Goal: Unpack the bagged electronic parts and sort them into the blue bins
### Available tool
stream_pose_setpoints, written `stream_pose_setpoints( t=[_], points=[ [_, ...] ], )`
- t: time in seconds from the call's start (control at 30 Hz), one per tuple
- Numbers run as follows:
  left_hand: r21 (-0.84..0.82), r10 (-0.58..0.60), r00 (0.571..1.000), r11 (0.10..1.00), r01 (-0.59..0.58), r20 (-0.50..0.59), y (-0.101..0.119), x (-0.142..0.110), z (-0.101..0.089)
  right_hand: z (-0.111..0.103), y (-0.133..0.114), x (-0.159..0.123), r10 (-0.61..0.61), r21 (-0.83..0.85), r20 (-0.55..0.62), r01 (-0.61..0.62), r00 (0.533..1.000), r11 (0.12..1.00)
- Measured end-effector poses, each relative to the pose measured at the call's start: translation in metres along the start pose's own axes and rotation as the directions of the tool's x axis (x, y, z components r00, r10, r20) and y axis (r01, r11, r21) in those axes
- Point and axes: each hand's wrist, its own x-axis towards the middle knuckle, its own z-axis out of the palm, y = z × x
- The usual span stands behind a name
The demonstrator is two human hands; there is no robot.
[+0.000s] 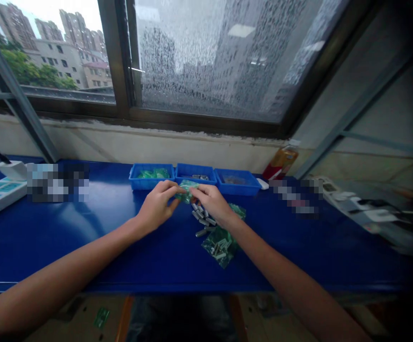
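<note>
Over the blue tabletop, my left hand (159, 205) and my right hand (211, 202) both pinch a small clear green plastic bag (188, 191) between them. What the bag holds, if anything, is too small to make out. Just below my right hand lies a loose pile of short silver metal cylinders (203, 217). Partly under my right wrist rests a green plastic bag with similar metal pieces in it (221, 246). Another bit of green bag (238, 210) shows beyond that forearm.
Three blue bins stand in a row at the back: the left bin (152, 185) holds green bags, the middle bin (211, 180) metal pieces, the right bin (240, 189) something indistinct. A drink bottle (281, 161) stands behind. Power strips lie left (0, 197) and right (366, 209).
</note>
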Motion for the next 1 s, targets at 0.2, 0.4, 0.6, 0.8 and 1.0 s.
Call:
stream_pose_setpoints(
  t=[0.2, 0.4, 0.6, 0.8, 1.0],
  points=[
    [-0.374, -0.462, 0.871, 0.788, 0.489, 0.166, 0.002, 0.010, -0.006, 0.002, 0.004, 0.025, -0.274, -0.297, -0.127, 0.227, 0.953, 0.928],
    [-0.654, -0.654, 0.644, 0.291, 0.699, 0.397, -0.009, 0.017, -0.008, 0.007, 0.021, 0.018, -0.589, -0.543, 0.096, 0.538, 0.803, 0.645],
    [-0.297, -0.429, 0.903, 0.864, 0.407, -0.010, -0.009, 0.012, -0.002, 0.011, 0.017, 0.009, -0.347, -0.353, -0.137, 0.282, 0.928, 0.892],
    [0.166, 0.041, 0.997, 0.986, -0.030, -0.062, -0.010, 0.006, -0.008, 0.014, 0.009, 0.013, 0.132, 0.208, -0.063, -0.116, 0.989, 0.971],
    [-0.051, -0.176, 0.983, 0.983, 0.178, 0.054, -0.011, 0.009, -0.004, 0.015, 0.013, 0.011, -0.108, 0.037, -0.215, 0.119, 0.971, 0.992]
  ],
)
